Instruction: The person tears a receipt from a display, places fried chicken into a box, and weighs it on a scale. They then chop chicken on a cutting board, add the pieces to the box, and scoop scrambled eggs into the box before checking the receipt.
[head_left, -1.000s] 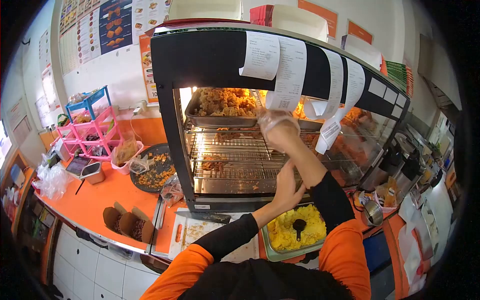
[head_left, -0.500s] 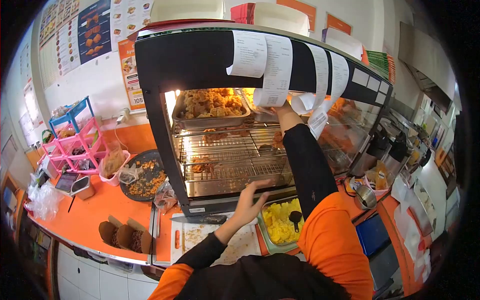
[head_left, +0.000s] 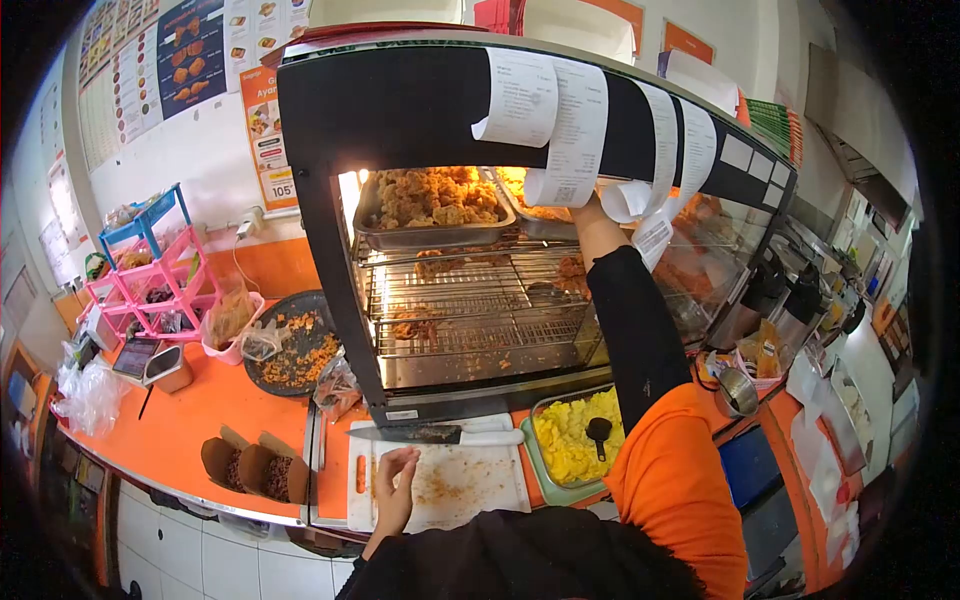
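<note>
My left hand is at the left part of a white cutting board; its fingers are loosely bent and apart from the thumb, with nothing in them. Along the board's far edge lies a knife with a pale handle. My right hand reaches into the top of a warming cabinet; hanging receipts hide its fingers. Close by on the top rack are a tray of fried chicken and a second metal tray. Several fried pieces sit on the wire rack below.
Right of the board stands a container of yellow food with a black scoop. Two brown boxes stand on the orange counter. Behind them are a dark round pan with crumbs and a pink rack.
My left hand has drawn back from near the knife handle toward the board's left front. My right hand stays in the cabinet behind the receipts. The view has shifted slightly.
</note>
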